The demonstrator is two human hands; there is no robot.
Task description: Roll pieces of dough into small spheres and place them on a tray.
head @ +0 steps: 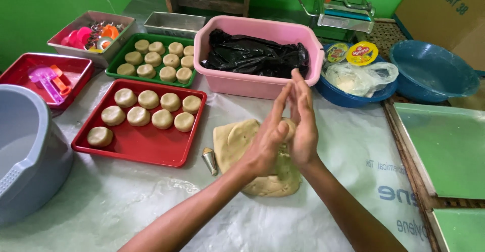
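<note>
Leftmost, we see a grey tub cut off by the frame edge, then a red tray carrying eight flattened dough discs, and behind it a green tray with more of the same. Just right of the red tray a small metal cone lies on the white plastic sheet, touching or nearly touching the big dough slab.

Moving right, our left hand and right hand are pressed palm to palm above that slab, fingers straight and pointing up and away toward the pink basin. A small piece of dough sits between the palms; only a pale sliver shows near the thumbs, so we cannot tell its shape or long axis. Both hands hold it equally, neither nearer. The slab lies directly beneath the wrists, its right part hidden by our forearms.

Further right stand a blue bowl holding a clear bag and yellow-lidded tubs, an empty blue bowl, and green trays cut off at the edge. The black bag in the basin hides whatever is inside it.
</note>
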